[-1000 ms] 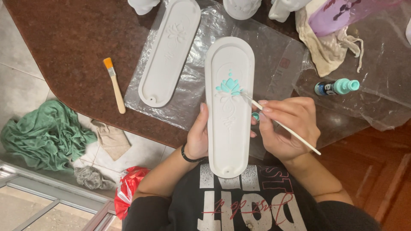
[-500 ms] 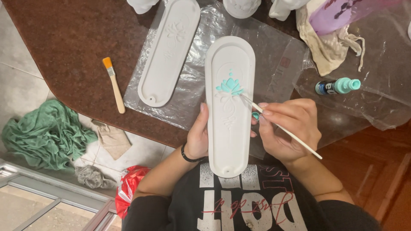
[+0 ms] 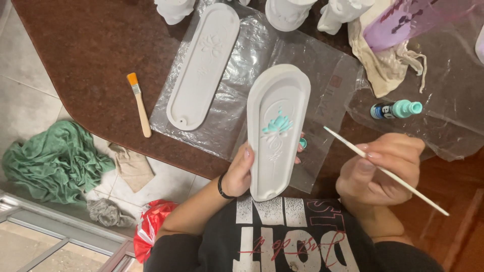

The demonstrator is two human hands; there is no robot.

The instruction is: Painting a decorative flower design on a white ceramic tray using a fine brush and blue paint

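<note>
1. The brown table (image 3: 85,55) fills the far half of the scene, with crinkled plastic sheeting (image 3: 307,65) spread across its middle and right.
2. The white oval tray (image 3: 276,146) is the biggest change: a second ago it was upright and square to the person, and now it is lifted and tilted, its far end leaning to the right. Its teal lotus (image 3: 277,124) now sits nearer the middle of the scene, and no brush touches it.
3. A second, unpainted tray (image 3: 201,65) lies flat on the plastic to the far left, where it was before.
4. The right hand (image 3: 380,168) has drawn back to the right, well apart from the tray. Its fingers are closed around the thin paintbrush (image 3: 385,171), whose tip points far-left into open air instead of resting on the lotus. In my judgement this is a pause in painting to check the work.
5. The left hand (image 3: 237,171) still grips the tray's left edge, thumb on the rim, fingers wrapped behind.
6. A teal paint bottle (image 3: 396,109) lies on its side at the right.
7. A wooden brush (image 3: 139,103) with an orange ferrule lies on the left.
</note>
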